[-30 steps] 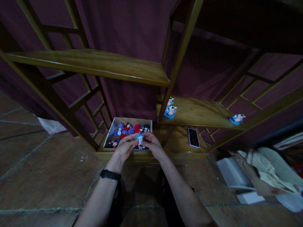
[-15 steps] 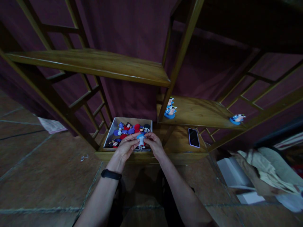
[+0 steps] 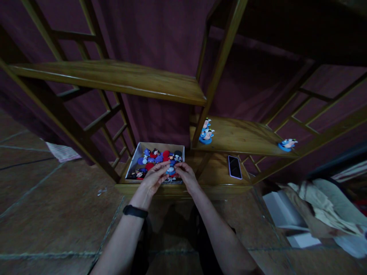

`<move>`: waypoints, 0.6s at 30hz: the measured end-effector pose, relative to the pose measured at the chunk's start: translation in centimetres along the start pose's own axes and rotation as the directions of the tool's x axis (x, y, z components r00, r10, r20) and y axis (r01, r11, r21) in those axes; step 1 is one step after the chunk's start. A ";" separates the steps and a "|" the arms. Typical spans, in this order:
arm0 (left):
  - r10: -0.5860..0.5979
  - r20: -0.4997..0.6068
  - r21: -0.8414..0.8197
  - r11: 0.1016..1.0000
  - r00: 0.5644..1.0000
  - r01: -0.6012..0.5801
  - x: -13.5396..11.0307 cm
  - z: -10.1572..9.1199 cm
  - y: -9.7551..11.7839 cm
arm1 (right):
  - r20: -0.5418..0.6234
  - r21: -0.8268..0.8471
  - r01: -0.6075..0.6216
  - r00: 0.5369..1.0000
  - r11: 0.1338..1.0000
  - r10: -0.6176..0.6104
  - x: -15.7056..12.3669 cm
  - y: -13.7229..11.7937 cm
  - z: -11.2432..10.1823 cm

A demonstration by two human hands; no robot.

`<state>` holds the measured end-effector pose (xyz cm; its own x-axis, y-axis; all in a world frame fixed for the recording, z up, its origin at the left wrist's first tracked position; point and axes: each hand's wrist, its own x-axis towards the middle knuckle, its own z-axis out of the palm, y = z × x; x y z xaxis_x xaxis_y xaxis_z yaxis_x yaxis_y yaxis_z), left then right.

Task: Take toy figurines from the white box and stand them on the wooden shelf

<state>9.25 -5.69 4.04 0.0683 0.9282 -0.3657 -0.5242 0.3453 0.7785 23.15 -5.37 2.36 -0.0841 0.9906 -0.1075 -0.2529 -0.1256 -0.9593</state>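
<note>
Between the fingertips of both hands is a small blue-and-white figurine (image 3: 170, 170), held over the near side of an open cardboard box. My left hand (image 3: 155, 176) pinches it from the left, and a dark band circles that wrist. From the right, the fingers of my right hand (image 3: 186, 174) close on the same figurine. The box (image 3: 132, 162) sits on the low shelf and holds several figurines (image 3: 150, 157) in blue, red, black and white. My fingers cover part of the held figurine and some of the box's contents.
A phone (image 3: 235, 167) lies on the low shelf to the right. On the raised shelf (image 3: 237, 133) stand two blue-based figurines (image 3: 205, 136) at the left and another figurine (image 3: 287, 144) at the right. Wooden posts frame the box. White boxes (image 3: 282, 208) and cloth lie on the floor at right.
The figurine has been turned in my fingers: its blue base was uppermost before, and now the blue part sits lower. Both hands stay nearly in place.
</note>
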 end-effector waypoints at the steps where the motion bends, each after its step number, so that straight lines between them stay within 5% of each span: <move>1: -0.006 -0.022 -0.004 1.000 1.000 0.006 0.1 -0.1 -0.1 | -0.004 -0.028 -0.009 1.000 1.000 0.009 0.0 0.1 0.0; 18: -0.015 -0.143 -0.005 1.000 0.990 0.014 0.4 -0.1 -1.0 | 0.044 -0.218 -0.084 0.994 0.972 0.096 0.5 1.7 0.1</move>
<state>9.77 -5.64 3.05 -0.0461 0.8937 -0.4462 -0.5273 0.3576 0.7708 22.55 -5.14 0.75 -0.1499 0.9707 -0.1878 -0.0291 -0.1942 -0.9805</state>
